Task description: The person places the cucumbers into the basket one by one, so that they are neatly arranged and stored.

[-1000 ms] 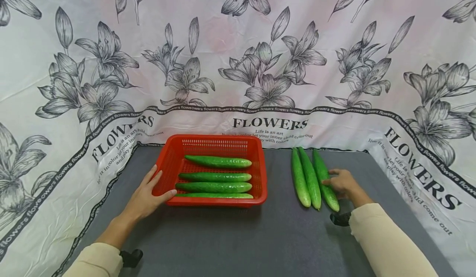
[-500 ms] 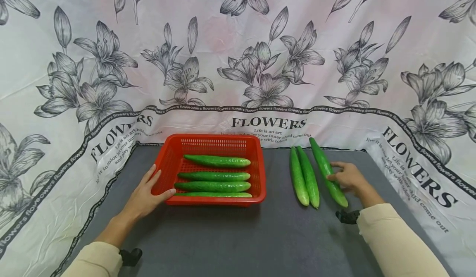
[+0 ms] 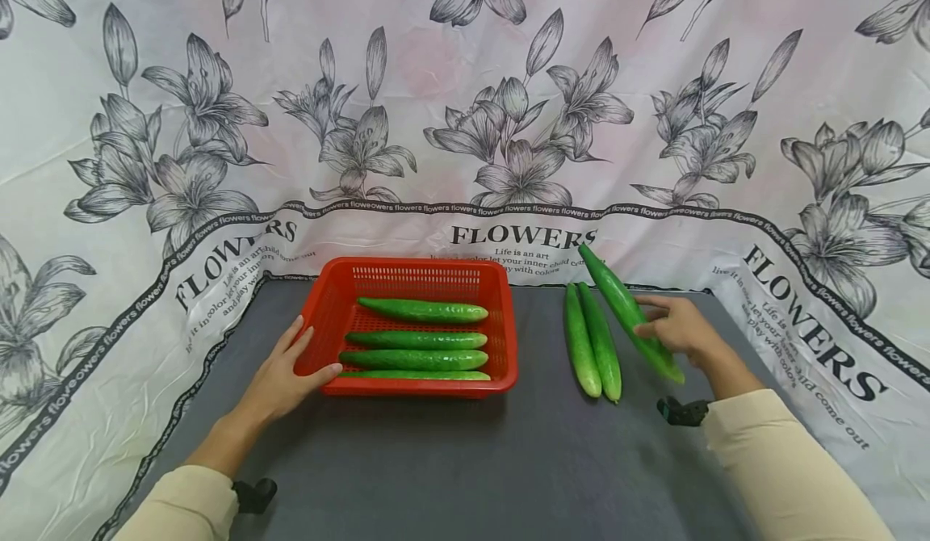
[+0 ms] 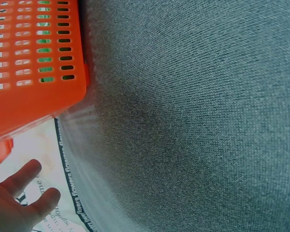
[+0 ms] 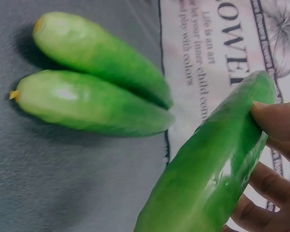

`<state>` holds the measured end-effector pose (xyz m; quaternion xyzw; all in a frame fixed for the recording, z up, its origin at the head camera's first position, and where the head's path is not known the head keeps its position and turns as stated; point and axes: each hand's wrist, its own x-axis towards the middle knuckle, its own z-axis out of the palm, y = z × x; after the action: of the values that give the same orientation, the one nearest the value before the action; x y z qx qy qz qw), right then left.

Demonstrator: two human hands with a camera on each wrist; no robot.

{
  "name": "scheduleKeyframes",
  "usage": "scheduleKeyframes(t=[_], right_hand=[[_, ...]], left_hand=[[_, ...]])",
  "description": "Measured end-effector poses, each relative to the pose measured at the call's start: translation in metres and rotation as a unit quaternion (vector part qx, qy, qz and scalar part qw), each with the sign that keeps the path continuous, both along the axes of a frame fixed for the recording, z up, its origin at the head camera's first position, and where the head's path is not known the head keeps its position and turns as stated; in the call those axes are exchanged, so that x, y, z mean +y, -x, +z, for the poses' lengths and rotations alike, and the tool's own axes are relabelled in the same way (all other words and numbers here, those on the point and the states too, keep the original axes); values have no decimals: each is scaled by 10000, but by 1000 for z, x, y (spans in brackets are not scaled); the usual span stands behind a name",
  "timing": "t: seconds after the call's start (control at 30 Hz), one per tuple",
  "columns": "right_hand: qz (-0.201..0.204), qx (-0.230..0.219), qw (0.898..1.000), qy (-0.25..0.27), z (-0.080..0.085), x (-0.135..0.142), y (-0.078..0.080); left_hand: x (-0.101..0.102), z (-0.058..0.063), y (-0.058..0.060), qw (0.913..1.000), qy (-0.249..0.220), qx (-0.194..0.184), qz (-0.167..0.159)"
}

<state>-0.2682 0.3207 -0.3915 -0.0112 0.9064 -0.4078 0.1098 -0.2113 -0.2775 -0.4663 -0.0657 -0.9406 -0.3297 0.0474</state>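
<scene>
A green cucumber (image 3: 617, 295) hangs tilted above the table, pinched between the thumb and fingers of my right hand (image 3: 676, 329). In the right wrist view the thumb presses on the top of this cucumber (image 5: 208, 159) and the other fingers curl beneath. Two more cucumbers (image 3: 581, 343) lie side by side on the grey cloth, left of that hand. Several cucumbers (image 3: 414, 360) lie crosswise in a red plastic basket (image 3: 512, 339). At the basket's left front corner my left hand (image 3: 279, 375) rests with spread, fairly straight fingers; its thumb reaches the front rim.
The grey cloth-covered table (image 3: 465, 468) extends in front of the basket. A white flower-printed curtain (image 3: 465, 121) rises behind the table and drapes along both sides. A dark wrist-camera mount (image 3: 683, 412) sits below the right wrist.
My right hand has separated the rightmost cucumber from the other two, lifted it, and tilted its far end up and leftward. My left hand stays at the basket corner.
</scene>
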Motion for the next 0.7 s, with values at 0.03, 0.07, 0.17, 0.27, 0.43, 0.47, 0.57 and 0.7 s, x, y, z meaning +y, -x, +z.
scheduleKeyframes(t=[0.03, 0.07, 0.17, 0.27, 0.43, 0.47, 0.57, 0.7], right_hand=[[52, 63, 10000, -32, 3, -2, 0], [111, 139, 9998, -77, 6, -3, -1], [270, 323, 9990, -171, 13, -8, -2], [445, 466, 9976, -266, 21, -14, -3], [700, 598, 9952, -331, 32, -24, -3], [741, 627, 9947, -328, 34, -26, -3], [850, 721, 9933, -299, 40, -32, -3], [946, 850, 9915, -257, 47, -40, -3]], left_hand=[[0, 0, 0, 10000, -2, -17, 11], [0, 0, 0, 10000, 0, -36, 10], [-1, -1, 0, 10000, -25, -61, 13], [-1, -1, 1, 10000, -42, -59, 4], [-1, -1, 2, 10000, -35, -36, -16], [-1, -1, 2, 10000, -35, -34, -15], [-1, -1, 1, 10000, -33, -34, -9], [-1, -1, 1, 10000, -24, -44, -7]])
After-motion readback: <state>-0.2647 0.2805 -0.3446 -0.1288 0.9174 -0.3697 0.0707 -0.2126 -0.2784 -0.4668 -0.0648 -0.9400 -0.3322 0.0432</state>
